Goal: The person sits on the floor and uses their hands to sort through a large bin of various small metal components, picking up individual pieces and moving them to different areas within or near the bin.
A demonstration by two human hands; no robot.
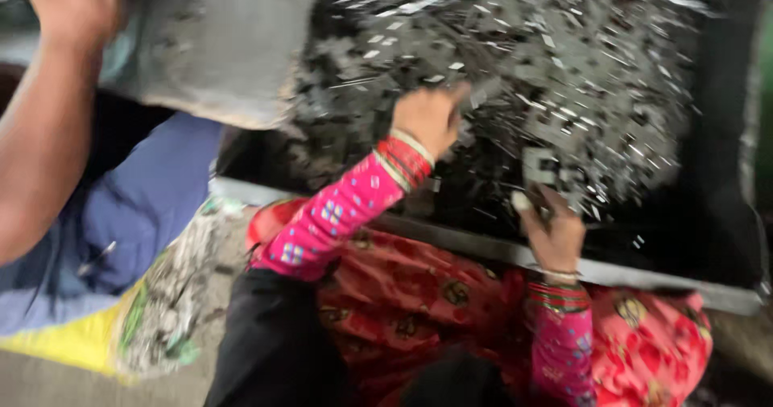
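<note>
The heap of small flat metal offcuts (515, 77) fills a dark tray (708, 214), which rests across the lap. The left hand (431, 117) sits at the heap's near edge, fingers curled into the pieces. The right hand (551, 230), below the heap, pinches a few. Risk, as judged: sharp edges cutting bare fingers. A co-worker's arm (48, 125) left of the heap could jolt the tray and spill pieces.
</note>
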